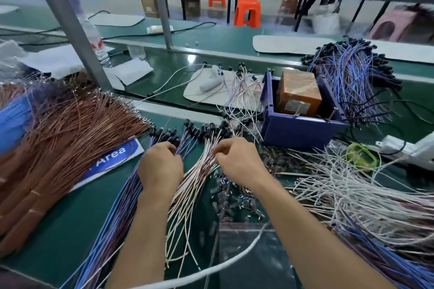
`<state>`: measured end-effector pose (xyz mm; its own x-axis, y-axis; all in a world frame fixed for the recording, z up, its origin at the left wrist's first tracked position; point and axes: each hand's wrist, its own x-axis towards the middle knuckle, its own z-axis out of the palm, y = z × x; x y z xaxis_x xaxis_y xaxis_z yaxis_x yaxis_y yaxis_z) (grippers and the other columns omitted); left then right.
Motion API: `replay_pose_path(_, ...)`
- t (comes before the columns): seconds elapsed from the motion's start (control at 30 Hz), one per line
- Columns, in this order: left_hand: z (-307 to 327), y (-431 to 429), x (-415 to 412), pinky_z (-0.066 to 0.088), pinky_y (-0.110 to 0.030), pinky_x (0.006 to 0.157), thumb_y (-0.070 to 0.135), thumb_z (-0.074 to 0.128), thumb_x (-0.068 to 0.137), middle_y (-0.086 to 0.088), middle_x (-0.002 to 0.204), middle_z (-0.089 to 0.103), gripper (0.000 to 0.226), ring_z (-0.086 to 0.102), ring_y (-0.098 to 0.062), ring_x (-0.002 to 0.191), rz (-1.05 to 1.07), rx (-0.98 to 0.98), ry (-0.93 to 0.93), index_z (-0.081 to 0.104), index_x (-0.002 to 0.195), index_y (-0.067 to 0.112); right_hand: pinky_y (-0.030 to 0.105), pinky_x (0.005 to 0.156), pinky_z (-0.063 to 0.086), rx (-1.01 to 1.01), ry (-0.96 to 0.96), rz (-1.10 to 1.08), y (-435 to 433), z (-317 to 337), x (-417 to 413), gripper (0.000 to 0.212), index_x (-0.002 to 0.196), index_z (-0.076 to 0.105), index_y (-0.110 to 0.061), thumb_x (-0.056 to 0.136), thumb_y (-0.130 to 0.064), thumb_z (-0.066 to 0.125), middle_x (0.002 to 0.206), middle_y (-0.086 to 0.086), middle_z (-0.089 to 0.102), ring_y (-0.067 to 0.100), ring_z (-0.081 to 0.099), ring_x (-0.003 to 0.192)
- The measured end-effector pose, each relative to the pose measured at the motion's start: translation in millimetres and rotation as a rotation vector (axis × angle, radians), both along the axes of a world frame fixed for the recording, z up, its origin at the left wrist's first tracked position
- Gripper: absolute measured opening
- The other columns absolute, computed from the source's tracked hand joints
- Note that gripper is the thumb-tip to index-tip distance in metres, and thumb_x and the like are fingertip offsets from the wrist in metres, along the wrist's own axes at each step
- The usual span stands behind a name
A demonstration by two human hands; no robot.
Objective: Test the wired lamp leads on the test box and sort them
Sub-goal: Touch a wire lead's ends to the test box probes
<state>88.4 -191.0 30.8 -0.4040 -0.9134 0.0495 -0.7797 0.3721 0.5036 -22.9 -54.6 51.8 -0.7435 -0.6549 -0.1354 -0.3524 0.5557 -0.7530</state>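
- Fingers [217, 156] of the right hand [237, 162] are curled narrow, pinching a few pale lamp leads [204, 148]; the left hand [160, 166] is closed over the blue and brown leads [126, 195] beside them.
- At 9 o'clock from the hands lies a big copper wire bundle [70, 129]; at 3 o'clock, a loose white and blue heap [364, 195].
- At 1 o'clock sits the test box [298, 105], no lead visibly on it.
- Farther, at 1 o'clock, a stacked blue pile [352, 75] looks sorted; most leads seem left to do.
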Motion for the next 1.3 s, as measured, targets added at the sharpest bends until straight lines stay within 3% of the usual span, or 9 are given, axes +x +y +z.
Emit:
replay_pose_path(0.13,6.6,-6.2,-6.1,0.050,-0.028,0.061,0.017,0.071,0.089,-0.004,0.088,0.074,0.013,0.059,-0.024,0.070,0.023,0.047,-0.045,0.078,0.085,0.027,0.017,0.049,0.052,-0.001,-0.038,0.060,-11.9,-2.0,12.5,0.021,0.088,0.077,-0.027,0.094,-0.015,0.060,0.074,-0.010,0.073,0.004,0.066,0.053)
replay_pose_path(0.3,7.2,-9.3,-4.8,0.039,-0.022,0.052,0.020,0.070,0.086,0.014,0.067,0.065,0.030,0.055,-0.008,0.061,0.098,0.190,0.148,0.063,0.060,0.034,0.033,0.062,0.063,-0.040,-0.093,0.064,-18.0,4.3,15.5,0.025,0.079,0.074,-0.029,0.090,-0.013,0.059,0.077,-0.005,0.076,0.020,0.074,0.067)
replay_pose_path(0.43,11.4,-6.8,-2.8,0.039,-0.019,0.052,0.026,0.075,0.084,0.018,0.064,0.066,0.024,0.061,-0.002,0.064,0.109,0.234,0.327,0.067,0.063,0.034,0.022,0.051,0.053,-0.108,-0.184,0.027,-18.7,12.2,11.0,0.021,0.078,0.077,-0.023,0.086,-0.012,0.061,0.072,-0.003,0.076,0.016,0.073,0.060)
replay_pose_path(0.6,10.9,0.3,-4.1,0.040,-0.022,0.051,0.024,0.078,0.083,0.014,0.060,0.067,0.026,0.063,-0.009,0.060,0.182,0.274,0.470,0.068,0.060,0.031,0.038,0.078,0.064,-0.167,-0.276,0.016,-23.6,15.7,9.1,0.017,0.081,0.078,-0.021,0.086,-0.015,0.063,0.073,-0.002,0.076,0.016,0.074,0.061)
replay_pose_path(0.73,12.2,4.4,-2.2,0.039,-0.023,0.047,0.025,0.077,0.085,0.011,0.056,0.067,0.023,0.064,-0.011,0.058,0.248,0.260,0.590,0.068,0.064,0.030,0.045,0.081,0.063,-0.194,-0.320,0.027,-20.4,13.6,9.5,0.016,0.082,0.078,-0.019,0.087,-0.014,0.063,0.074,0.001,0.077,0.016,0.072,0.060)
replay_pose_path(0.93,33.0,29.3,-4.4,0.058,-0.028,0.064,0.014,0.076,0.087,0.010,0.069,0.075,0.018,0.071,-0.007,0.064,-0.094,0.319,0.775,0.073,0.074,0.026,0.026,0.060,0.052,-0.464,-0.494,0.026,-10.8,30.8,5.4,0.010,0.096,0.074,-0.021,0.099,-0.023,0.064,0.087,-0.001,0.077,0.012,0.065,0.063)
replay_pose_path(1.07,48.6,56.8,-14.3,0.061,-0.028,0.067,0.003,0.076,0.087,0.001,0.073,0.077,0.022,0.072,-0.012,0.068,-0.345,0.504,0.743,0.076,0.077,0.023,0.014,0.057,0.047,-0.639,-0.389,-0.039,16.6,52.0,-2.5,0.022,0.089,0.079,-0.014,0.100,-0.011,0.060,0.078,-0.004,0.075,0.002,0.060,0.064)
replay_pose_path(1.2,59.1,77.6,-19.4,0.045,-0.019,0.052,0.001,0.073,0.091,-0.004,0.067,0.073,0.018,0.055,-0.011,0.056,-0.466,0.727,0.759,0.081,0.092,0.017,0.026,0.071,0.055,-0.837,-0.582,-0.204,63.7,69.9,-15.8,0.036,0.077,0.080,-0.018,0.103,-0.017,0.055,0.096,0.009,0.078,0.015,0.068,0.085)
replay_pose_path(1.3,60.7,80.5,-17.0,0.038,-0.024,0.054,0.005,0.076,0.088,-0.006,0.068,0.073,0.023,0.048,-0.017,0.061,-0.538,0.716,0.674,0.084,0.086,0.026,0.033,0.070,0.061,-1.016,-0.749,-0.351,104.8,76.1,-26.9,0.045,0.073,0.080,-0.017,0.105,-0.016,0.049,0.088,0.012,0.077,0.023,0.075,0.084)
